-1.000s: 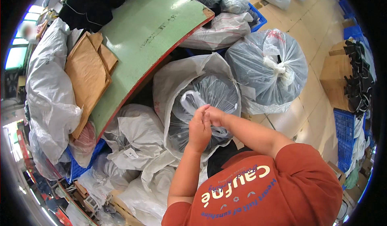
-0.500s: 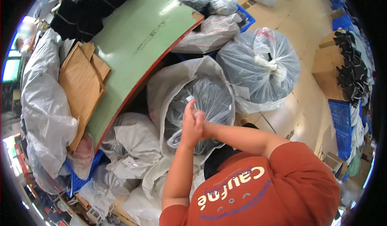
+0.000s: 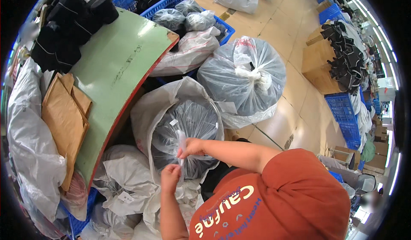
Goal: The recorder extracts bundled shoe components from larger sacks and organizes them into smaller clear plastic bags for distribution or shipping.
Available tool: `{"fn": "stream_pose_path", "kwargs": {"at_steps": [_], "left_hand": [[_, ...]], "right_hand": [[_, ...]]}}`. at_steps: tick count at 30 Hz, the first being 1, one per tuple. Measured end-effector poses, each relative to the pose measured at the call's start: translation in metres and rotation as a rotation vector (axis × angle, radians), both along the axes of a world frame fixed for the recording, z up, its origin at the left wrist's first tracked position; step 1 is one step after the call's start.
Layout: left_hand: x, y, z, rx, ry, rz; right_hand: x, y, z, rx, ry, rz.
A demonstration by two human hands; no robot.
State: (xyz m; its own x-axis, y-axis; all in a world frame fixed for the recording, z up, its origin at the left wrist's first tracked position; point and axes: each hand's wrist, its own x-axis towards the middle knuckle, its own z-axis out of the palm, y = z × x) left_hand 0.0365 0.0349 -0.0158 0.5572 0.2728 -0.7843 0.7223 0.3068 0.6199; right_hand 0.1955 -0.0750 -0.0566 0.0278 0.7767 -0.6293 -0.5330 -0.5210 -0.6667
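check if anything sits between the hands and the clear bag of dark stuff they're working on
Nothing visible does. Both the left hand and right hand already pinch the twisted neck of the clear bag, which sits inside a white sack.

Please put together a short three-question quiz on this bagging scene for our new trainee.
1. True or false: both hands grip the twisted neck of the clear bag.
2. Which hand is higher in the picture: the left hand or the right hand?
3. What lies on the green table, at its left edge? A) brown paper bags B) a metal bucket C) folded towels

Key: 1 true; 2 right hand; 3 A.
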Motion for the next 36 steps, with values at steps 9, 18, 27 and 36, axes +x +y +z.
{"fn": "stream_pose_path", "kwargs": {"at_steps": [9,18,27,36], "left_hand": [[0.067,-0.004,0.037,0.9,-0.408,-0.266],[0.007,0.057,0.035,0.784,-0.284,-0.824],[0.025,0.004,-0.007,1.031,-0.57,-0.598],[0.055,0.015,-0.075,-0.019,-0.382,-0.14]], "right_hand": [[0.006,-0.02,-0.019,0.059,-0.319,0.049],[0.014,-0.012,0.01,-0.031,-0.16,0.092],[-0.009,-0.016,-0.003,0.052,-0.613,0.175],[0.023,0.009,-0.002,0.616,-1.796,0.262]]}}
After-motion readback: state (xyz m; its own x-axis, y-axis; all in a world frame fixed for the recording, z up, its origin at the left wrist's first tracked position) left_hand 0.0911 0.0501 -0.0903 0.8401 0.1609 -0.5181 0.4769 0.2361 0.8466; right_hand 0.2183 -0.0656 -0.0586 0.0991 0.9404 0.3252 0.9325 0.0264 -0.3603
